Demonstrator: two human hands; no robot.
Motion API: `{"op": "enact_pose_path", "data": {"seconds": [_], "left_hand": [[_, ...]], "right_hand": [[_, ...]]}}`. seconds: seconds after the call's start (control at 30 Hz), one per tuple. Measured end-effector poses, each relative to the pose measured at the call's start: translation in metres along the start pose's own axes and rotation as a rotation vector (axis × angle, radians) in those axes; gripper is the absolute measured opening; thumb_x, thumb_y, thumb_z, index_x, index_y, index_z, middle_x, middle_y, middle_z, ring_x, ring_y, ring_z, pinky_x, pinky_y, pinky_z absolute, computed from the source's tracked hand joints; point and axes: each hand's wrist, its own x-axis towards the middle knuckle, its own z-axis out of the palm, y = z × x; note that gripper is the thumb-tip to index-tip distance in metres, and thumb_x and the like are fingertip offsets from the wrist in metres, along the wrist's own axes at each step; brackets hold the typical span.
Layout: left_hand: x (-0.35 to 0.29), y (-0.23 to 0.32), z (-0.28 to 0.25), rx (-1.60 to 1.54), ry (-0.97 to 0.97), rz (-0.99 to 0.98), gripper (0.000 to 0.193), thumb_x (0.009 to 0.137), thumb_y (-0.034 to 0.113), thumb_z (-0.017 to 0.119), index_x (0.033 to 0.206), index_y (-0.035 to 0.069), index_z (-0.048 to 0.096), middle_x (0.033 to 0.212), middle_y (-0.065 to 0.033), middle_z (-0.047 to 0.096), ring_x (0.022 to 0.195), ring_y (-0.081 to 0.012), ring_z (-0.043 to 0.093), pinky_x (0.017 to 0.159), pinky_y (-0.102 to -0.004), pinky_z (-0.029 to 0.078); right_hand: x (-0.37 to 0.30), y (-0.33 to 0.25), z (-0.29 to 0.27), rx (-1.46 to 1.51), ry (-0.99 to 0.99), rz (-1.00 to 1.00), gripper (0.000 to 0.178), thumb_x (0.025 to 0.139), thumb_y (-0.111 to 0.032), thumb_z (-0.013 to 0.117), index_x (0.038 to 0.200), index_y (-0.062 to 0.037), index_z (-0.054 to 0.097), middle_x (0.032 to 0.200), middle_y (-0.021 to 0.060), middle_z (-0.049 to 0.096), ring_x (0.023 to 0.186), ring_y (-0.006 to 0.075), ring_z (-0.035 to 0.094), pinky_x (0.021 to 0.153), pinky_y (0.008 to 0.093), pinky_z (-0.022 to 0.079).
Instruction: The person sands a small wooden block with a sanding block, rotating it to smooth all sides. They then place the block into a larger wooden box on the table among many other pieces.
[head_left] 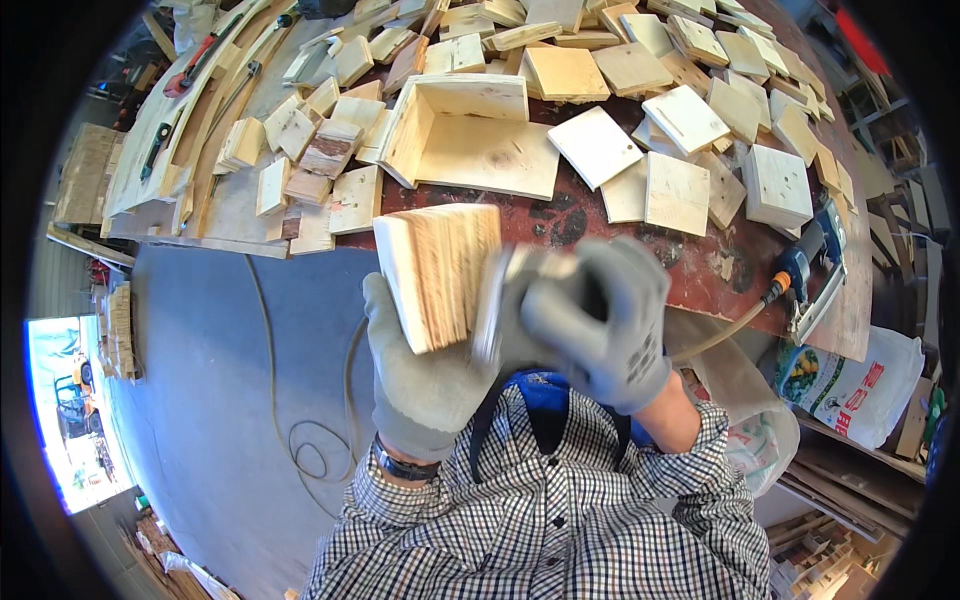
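Observation:
My left hand [420,385], in a grey work glove, is closed around a pale wooden block [440,275] with striped brown grain on its face. The block is held tilted above my lap, in front of the table edge. My right hand [615,325], also gloved, is curled around a flat, block-like piece [489,305] smeared by motion. That piece is close against the right side of the wooden block; whether they touch is hard to tell. An open-sided wooden box [485,155] stands on the table beyond both hands.
Many loose square wood pieces [678,193] cover the dark red table [560,215]. A blue power tool [815,262] with an orange-ended hose lies at the right edge. At left are long boards with a red-handled tool [188,72]. A hose [275,400] coils on the grey floor.

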Motion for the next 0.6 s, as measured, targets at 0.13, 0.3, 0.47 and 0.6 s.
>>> {"op": "enact_pose_path", "data": {"seconds": [0.13,0.3,0.47,0.6], "left_hand": [[-0.001,-0.011,0.01,-0.007,0.098,0.013,0.051,0.11,0.036,0.043,0.141,-0.003,0.053,0.132,-0.0188,0.057,0.137,-0.0411,0.049,0.127,-0.061,0.035],[0.001,-0.011,0.008,-0.009,0.069,-0.019,0.063,0.109,0.05,0.042,0.148,0.002,0.05,0.139,-0.018,0.058,0.138,-0.0405,0.052,0.124,-0.0605,0.038],[-0.007,-0.01,0.019,-0.006,0.129,0.003,0.079,0.108,0.067,0.04,0.159,0.007,0.043,0.149,-0.0172,0.057,0.14,-0.0408,0.053,0.122,-0.0604,0.04],[-0.012,-0.006,0.002,-0.027,-0.001,-0.016,0.081,0.108,0.07,0.043,0.163,0.01,0.044,0.153,-0.0181,0.058,0.145,-0.0452,0.05,0.126,-0.061,0.035]], "right_hand": [[0.019,0.03,-0.009,-0.041,0.172,0.38,0.068,0.096,-0.04,0.074,0.153,-0.0066,0.059,0.13,0.0225,0.052,0.117,0.0376,0.05,0.106,0.0499,0.038],[0.03,0.001,-0.021,0.105,0.161,0.281,0.066,0.096,-0.04,0.075,0.154,-0.012,0.061,0.133,0.0228,0.053,0.118,0.0374,0.05,0.104,0.0503,0.039],[0.022,-0.01,-0.005,0.059,0.092,0.003,0.055,0.097,-0.048,0.072,0.144,-0.0191,0.068,0.14,0.0216,0.054,0.127,0.041,0.053,0.104,0.0533,0.041],[0.036,0.022,0.004,-0.167,0.053,0.234,0.058,0.102,-0.038,0.072,0.153,-0.013,0.061,0.137,0.0223,0.054,0.116,0.0361,0.057,0.102,0.0495,0.045]]}}
